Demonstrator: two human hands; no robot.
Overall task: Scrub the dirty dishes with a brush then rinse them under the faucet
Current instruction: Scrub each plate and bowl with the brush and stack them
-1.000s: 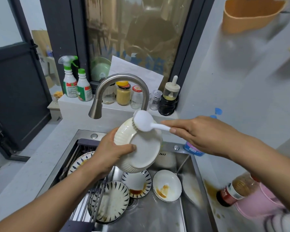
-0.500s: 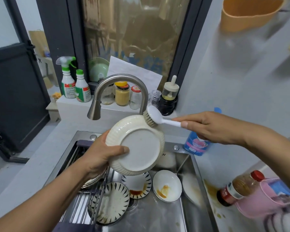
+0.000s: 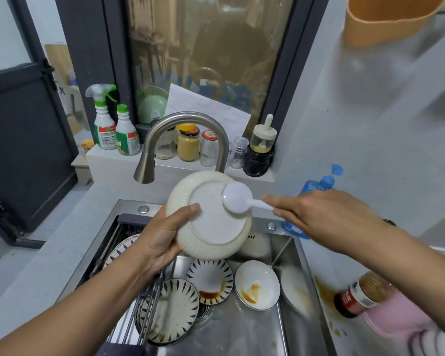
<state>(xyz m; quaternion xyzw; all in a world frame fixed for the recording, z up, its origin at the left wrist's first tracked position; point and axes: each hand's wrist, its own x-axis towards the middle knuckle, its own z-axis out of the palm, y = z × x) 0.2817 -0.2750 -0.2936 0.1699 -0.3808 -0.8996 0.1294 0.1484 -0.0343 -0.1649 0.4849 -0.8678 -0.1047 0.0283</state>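
A cream ribbed plate was held tilted over the sink, its flat underside turned up, just below the curved steel faucet. The white brush pressed bristles-down on that underside near the upper rim. In the basin lay two dark-striped plates and a sauce-smeared white bowl.

brush on bowl, above sink
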